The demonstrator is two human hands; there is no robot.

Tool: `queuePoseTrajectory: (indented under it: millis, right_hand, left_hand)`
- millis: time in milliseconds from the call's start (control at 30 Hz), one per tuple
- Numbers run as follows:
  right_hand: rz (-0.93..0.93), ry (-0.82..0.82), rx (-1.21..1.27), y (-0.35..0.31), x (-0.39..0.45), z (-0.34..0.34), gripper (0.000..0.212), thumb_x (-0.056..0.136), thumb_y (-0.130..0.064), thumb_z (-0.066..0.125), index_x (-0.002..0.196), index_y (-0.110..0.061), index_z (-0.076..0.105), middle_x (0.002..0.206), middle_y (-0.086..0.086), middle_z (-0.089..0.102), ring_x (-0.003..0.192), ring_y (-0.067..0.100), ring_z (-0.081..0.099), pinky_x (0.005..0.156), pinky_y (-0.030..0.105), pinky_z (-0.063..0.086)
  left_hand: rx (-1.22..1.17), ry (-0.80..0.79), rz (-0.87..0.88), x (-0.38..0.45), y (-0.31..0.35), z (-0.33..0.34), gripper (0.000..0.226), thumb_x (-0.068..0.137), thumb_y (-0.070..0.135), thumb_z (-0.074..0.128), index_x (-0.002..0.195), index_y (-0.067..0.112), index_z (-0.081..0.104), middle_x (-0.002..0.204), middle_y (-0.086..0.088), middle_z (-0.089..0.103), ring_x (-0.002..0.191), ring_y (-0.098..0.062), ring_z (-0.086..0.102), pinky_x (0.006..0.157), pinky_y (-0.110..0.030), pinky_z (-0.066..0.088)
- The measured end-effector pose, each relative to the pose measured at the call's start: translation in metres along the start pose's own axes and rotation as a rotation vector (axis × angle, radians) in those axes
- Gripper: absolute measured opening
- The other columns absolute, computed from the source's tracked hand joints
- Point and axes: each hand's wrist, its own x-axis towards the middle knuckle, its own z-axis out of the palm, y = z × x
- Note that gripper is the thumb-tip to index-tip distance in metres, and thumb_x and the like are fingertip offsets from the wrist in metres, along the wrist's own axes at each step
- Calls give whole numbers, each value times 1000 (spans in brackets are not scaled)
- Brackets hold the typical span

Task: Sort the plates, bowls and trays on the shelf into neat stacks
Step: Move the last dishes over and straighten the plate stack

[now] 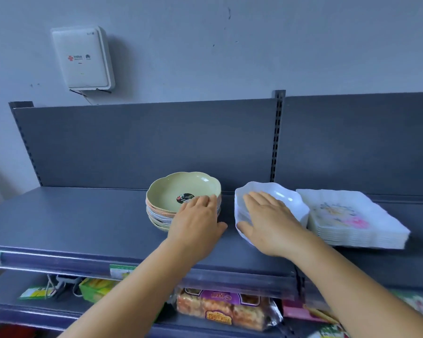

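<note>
Bowl stack [181, 203], white stack [271, 208] under hands, apart.

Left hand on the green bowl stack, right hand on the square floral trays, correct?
Not quite. The head view shows the right hand on the white bowl stack; the square floral trays sit untouched beside it. The left hand is on the green bowl stack.

Both bare forearms reaching forward, left hand [197, 219] palm-down, fingers extended, right hand [270, 222] flat, fingers spread
</note>
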Motion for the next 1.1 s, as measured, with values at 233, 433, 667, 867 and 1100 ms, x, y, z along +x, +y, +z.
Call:
queuePoseTrajectory:
  millis: [233, 433, 667, 867, 1100]
  right_hand:
    - [188, 21, 1, 73, -59, -17, 60, 98, -41, 41, 148, -16, 20, 155, -4, 21, 145, 18, 13, 119, 34, 15]
    - [351, 33, -53, 150, -109, -30, 63, 97, -45, 41, 149, -15, 20, 156, -4, 21, 147, 18, 10, 119, 34, 12]
    - [553, -31, -74, 251, -182, -47, 69, 99, -44, 37, 154, -17, 5, 162, -5, 4, 150, 17, -3, 121, 35, 6]
    - [678, -59, -83, 336, -242, -61, 72, 99, -45, 36, 155, -15, 1, 163, -2, -1, 150, 17, -4, 122, 36, 6]
    - [797, -56, -94, 413, -303, -78, 72, 99, -45, 37, 155, -15, 4, 163, -1, 1, 150, 18, -2, 122, 36, 7]
  left_hand:
    - [-40, -5, 229, 12, 86, 3, 61, 99, 43, 38, 149, 13, 21, 146, 2, 37, 136, -18, 32, 110, -28, 25]
    - [-95, -21, 359, 26, 177, 12, 61, 98, 42, 39, 149, 13, 22, 148, 0, 37, 137, -19, 31, 111, -29, 24]
    - [-137, -96, 518, 36, 299, 29, 69, 99, 44, 38, 154, 10, 12, 154, -1, 29, 142, -19, 24, 114, -28, 20]
    - [-165, -121, 608, 41, 403, 42, 67, 100, 42, 38, 153, 9, 14, 155, -2, 29, 144, -19, 23, 116, -30, 18]
    - [-177, -176, 705, 43, 503, 58, 65, 100, 42, 36, 153, 10, 16, 154, -3, 30, 143, -21, 24, 116, -31, 19]
